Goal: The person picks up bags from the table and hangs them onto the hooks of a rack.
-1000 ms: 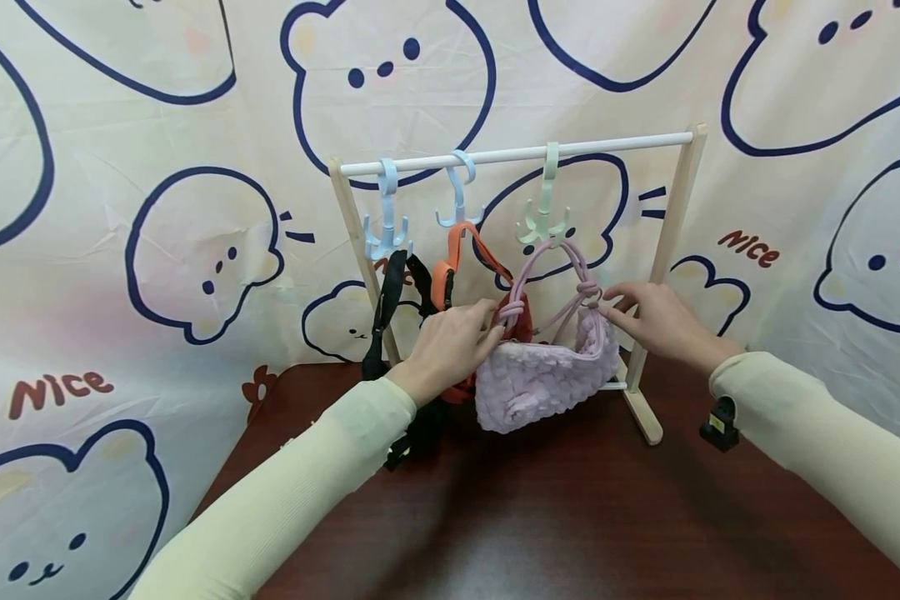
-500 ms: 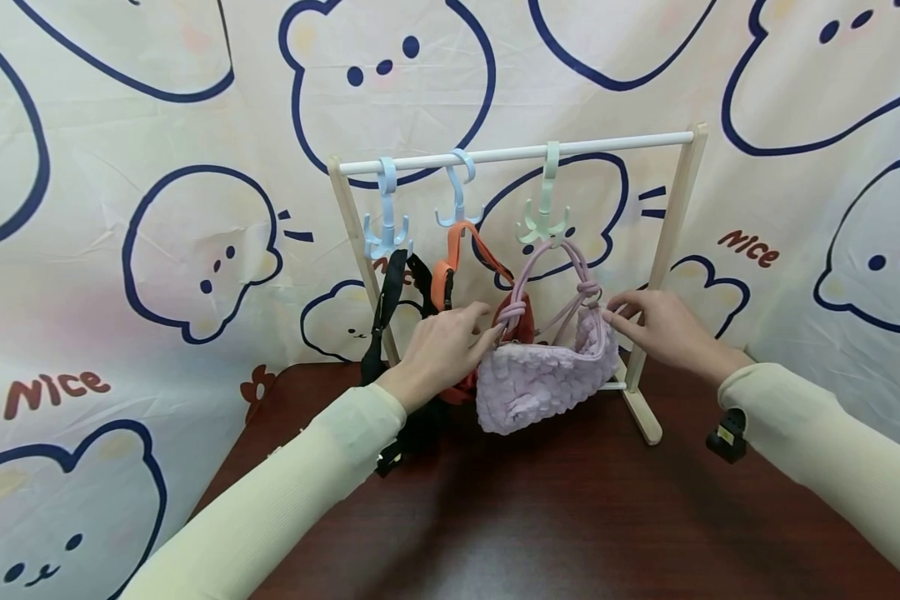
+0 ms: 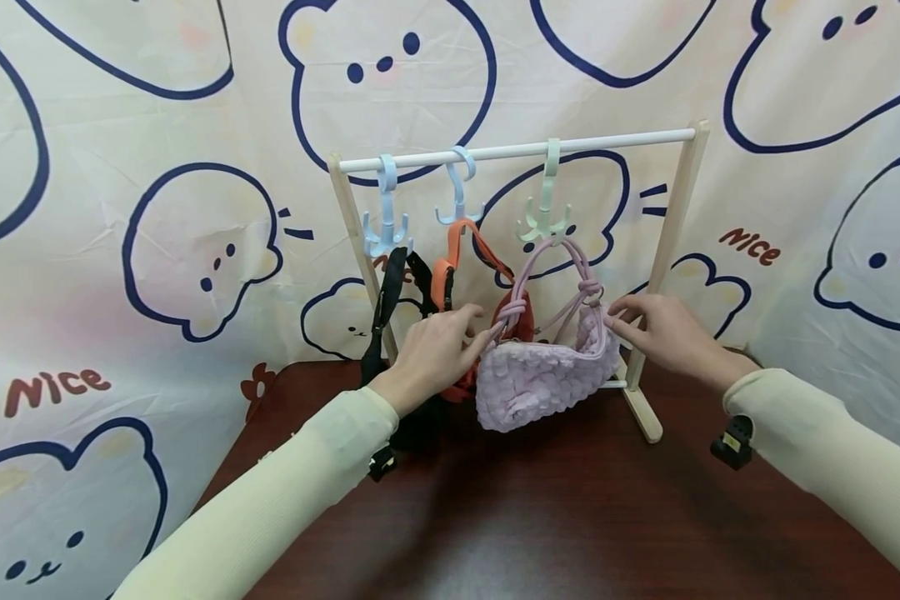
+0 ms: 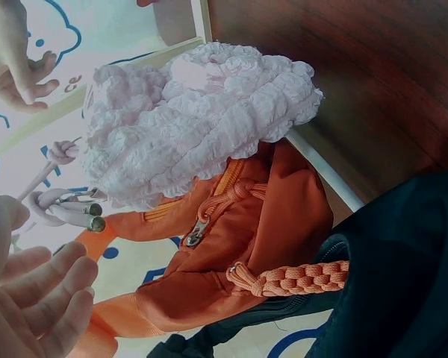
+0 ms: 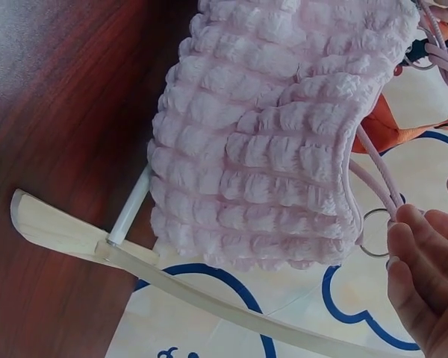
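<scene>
A pale pink puffy handbag point(image 3: 543, 383) hangs by its knotted cord handles point(image 3: 523, 279) from a green hook hanger point(image 3: 545, 218). My left hand point(image 3: 429, 354) is at the bag's left side, its fingers loosely bent beside the handle knot point(image 4: 51, 209) in the left wrist view. On the other side my right hand point(image 3: 663, 333) has relaxed fingers near the bag's right corner and the metal ring point(image 5: 375, 233). Neither hand grips the bag. An orange bag point(image 4: 231, 246) hangs behind the pink one, partly hidden by it.
A wooden rack point(image 3: 675, 212) with a white rod point(image 3: 615, 144) stands on the dark brown table point(image 3: 570, 517). Two blue hook hangers point(image 3: 387, 221) hold the orange bag and a black bag point(image 4: 411, 276). A printed cloth point(image 3: 195, 250) covers the wall behind.
My left hand has drawn slightly left, away from the handle knot. My right hand has shifted a little right and down from the ring. The pink handbag stays hanging almost still.
</scene>
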`<action>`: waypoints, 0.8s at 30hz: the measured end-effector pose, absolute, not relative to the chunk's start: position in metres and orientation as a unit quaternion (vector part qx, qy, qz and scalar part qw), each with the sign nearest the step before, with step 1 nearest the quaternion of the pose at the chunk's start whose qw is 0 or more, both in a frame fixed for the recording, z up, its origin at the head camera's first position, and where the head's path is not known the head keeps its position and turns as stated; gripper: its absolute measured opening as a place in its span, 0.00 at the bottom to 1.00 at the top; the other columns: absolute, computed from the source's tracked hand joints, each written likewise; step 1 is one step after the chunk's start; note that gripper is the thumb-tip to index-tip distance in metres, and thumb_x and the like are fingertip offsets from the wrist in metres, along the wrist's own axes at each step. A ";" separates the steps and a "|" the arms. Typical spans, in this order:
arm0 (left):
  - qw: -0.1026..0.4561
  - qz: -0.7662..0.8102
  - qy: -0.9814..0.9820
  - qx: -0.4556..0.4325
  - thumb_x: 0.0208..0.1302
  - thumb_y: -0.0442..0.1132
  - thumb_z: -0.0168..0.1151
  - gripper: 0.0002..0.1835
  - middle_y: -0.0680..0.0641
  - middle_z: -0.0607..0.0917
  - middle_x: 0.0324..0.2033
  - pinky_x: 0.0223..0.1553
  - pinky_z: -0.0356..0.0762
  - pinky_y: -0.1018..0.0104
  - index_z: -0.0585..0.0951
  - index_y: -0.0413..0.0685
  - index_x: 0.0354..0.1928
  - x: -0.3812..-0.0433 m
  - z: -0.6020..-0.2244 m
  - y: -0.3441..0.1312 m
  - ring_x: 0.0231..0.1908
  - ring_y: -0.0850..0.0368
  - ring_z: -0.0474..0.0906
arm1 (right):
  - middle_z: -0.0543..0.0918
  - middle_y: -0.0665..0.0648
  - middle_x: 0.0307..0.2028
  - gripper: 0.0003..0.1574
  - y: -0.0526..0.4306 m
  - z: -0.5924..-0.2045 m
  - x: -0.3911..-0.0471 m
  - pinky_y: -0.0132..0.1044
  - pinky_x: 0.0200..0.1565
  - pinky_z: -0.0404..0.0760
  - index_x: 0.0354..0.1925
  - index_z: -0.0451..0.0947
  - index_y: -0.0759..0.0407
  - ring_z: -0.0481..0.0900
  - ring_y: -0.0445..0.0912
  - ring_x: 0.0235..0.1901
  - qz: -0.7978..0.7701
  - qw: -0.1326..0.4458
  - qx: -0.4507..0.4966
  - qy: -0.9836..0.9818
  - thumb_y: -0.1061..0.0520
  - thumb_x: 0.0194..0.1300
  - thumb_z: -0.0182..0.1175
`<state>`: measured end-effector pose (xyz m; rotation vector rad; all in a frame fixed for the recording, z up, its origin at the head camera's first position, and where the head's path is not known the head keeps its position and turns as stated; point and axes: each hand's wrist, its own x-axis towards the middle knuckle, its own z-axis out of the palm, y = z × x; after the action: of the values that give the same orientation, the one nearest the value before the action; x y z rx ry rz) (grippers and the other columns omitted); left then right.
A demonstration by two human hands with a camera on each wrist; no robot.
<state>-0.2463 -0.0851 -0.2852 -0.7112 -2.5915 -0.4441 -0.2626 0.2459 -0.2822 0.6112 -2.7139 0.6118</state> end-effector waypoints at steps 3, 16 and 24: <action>0.208 -0.159 -0.930 -0.257 0.74 0.49 0.59 0.18 0.50 0.90 0.37 0.27 0.78 0.63 0.81 0.48 0.57 -0.246 -0.285 -0.087 0.27 0.58 0.83 | 0.89 0.63 0.41 0.19 0.246 -0.283 -0.261 0.41 0.34 0.79 0.50 0.84 0.61 0.83 0.48 0.32 0.218 0.143 0.213 -0.941 0.48 0.75 0.57; 0.201 -0.153 -0.935 -0.250 0.73 0.48 0.60 0.17 0.51 0.87 0.31 0.23 0.72 0.67 0.81 0.48 0.58 -0.240 -0.288 -0.089 0.23 0.60 0.76 | 0.89 0.62 0.40 0.17 0.242 -0.285 -0.256 0.40 0.33 0.78 0.50 0.84 0.60 0.82 0.46 0.30 0.223 0.141 0.220 -0.939 0.50 0.75 0.59; 0.200 -0.158 -0.933 -0.255 0.73 0.47 0.60 0.17 0.54 0.87 0.30 0.20 0.67 0.70 0.81 0.49 0.57 -0.237 -0.290 -0.090 0.21 0.62 0.73 | 0.90 0.61 0.39 0.16 0.240 -0.285 -0.251 0.38 0.29 0.77 0.50 0.84 0.61 0.80 0.45 0.26 0.224 0.141 0.222 -0.938 0.51 0.74 0.60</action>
<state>-0.2372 -0.0898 -0.2902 -0.7129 -2.6074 -0.4421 -0.2513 0.2396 -0.2854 0.6408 -2.7090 0.6459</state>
